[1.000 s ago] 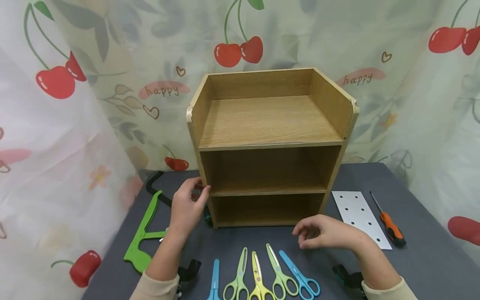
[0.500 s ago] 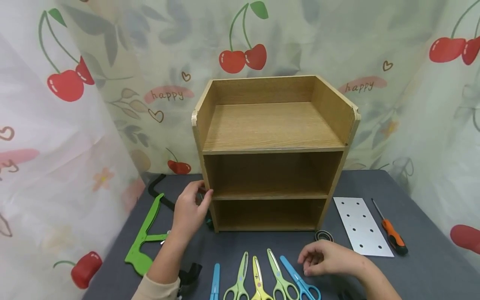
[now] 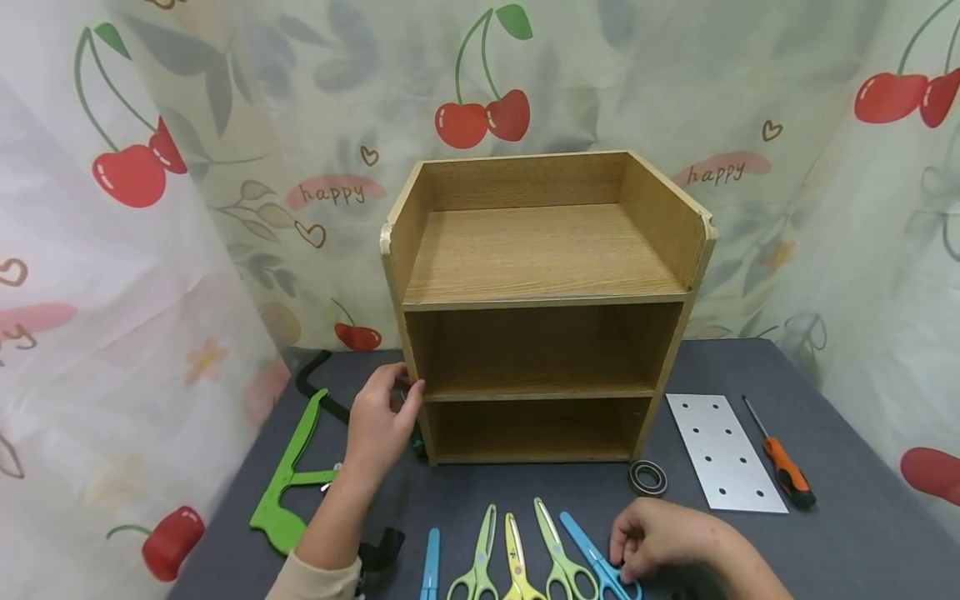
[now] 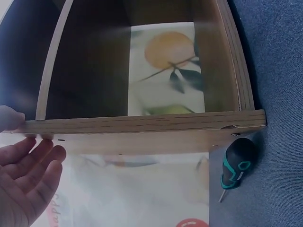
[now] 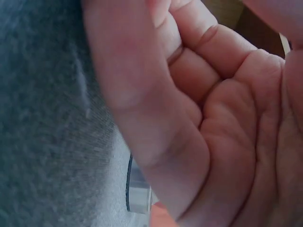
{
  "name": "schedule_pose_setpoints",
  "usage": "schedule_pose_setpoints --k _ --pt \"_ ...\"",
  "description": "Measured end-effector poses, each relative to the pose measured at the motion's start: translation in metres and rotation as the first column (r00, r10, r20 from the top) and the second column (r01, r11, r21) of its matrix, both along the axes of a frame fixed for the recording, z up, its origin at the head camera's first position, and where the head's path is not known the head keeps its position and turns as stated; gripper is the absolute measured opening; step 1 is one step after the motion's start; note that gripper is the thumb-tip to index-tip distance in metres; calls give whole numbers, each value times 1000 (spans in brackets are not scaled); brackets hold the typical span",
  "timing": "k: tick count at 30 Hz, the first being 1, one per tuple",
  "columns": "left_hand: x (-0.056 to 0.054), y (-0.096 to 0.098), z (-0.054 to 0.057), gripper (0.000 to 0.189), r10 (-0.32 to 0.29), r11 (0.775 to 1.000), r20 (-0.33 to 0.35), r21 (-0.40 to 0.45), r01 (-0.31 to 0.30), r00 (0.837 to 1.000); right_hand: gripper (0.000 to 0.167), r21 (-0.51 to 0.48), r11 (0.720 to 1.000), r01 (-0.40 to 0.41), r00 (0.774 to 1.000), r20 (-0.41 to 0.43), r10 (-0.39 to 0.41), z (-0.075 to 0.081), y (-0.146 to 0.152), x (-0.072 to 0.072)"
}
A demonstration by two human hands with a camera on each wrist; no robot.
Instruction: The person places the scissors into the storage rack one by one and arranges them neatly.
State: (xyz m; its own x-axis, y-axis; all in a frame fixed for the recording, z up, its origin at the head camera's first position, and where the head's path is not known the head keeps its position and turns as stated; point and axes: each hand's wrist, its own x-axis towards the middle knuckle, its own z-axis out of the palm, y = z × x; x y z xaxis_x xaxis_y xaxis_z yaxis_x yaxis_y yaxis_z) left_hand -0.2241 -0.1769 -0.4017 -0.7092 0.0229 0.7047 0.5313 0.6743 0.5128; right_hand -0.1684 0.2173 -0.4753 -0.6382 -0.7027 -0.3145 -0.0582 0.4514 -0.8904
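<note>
A wooden shelf unit (image 3: 525, 302) with three levels stands upright on the dark table. My left hand (image 3: 381, 429) pinches the front edge of its left side panel, thumb (image 4: 10, 118) on one face and fingers on the other. Near the front right, my right hand (image 3: 663, 540) is low over the table with loosely curled fingers. Its thumb side is by the handles of the blue scissors (image 3: 588, 546); whether they touch cannot be told. Nothing shows in the right palm (image 5: 227, 137) in the right wrist view. Behind this hand lies a dark metal ring (image 3: 647, 478), like a bearing.
Green scissors (image 3: 483, 542), yellow scissors (image 3: 515, 550) and a blue-bladed item (image 3: 431, 562) lie in front. At right are a white perforated plate (image 3: 723, 450) and an orange screwdriver (image 3: 783, 467). A green-handled tool (image 3: 288, 492) and a teal-black screwdriver (image 4: 236, 163) lie left.
My right hand has moved toward the front edge and slightly right, away from the shelf's base, leaving the dark ring in sight. My left hand keeps its place on the panel.
</note>
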Motion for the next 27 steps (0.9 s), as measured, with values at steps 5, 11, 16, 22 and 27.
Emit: schedule_pose_setpoints --k 5,11,16,22,27 --pt "0 0 0 24 -4 1000 -9 6 4 1000 12 41 999 24 997 -77 -21 -2 -5 4" --pt "-1 -1 2 22 -15 1000 -25 19 15 1000 18 110 991 76 979 -195 -54 -6 -11 7" --pt "-2 -2 0 22 -16 1000 -16 26 16 1000 20 96 994 54 975 -219 -32 -10 -9 6" --pt "-2 -2 -4 22 -20 999 -4 42 20 1000 19 26 999 18 985 -171 -13 -7 -4 4" --pt "-3 -2 -4 22 -36 998 -15 55 37 999 20 15 999 45 972 -233 -41 2 -2 4"
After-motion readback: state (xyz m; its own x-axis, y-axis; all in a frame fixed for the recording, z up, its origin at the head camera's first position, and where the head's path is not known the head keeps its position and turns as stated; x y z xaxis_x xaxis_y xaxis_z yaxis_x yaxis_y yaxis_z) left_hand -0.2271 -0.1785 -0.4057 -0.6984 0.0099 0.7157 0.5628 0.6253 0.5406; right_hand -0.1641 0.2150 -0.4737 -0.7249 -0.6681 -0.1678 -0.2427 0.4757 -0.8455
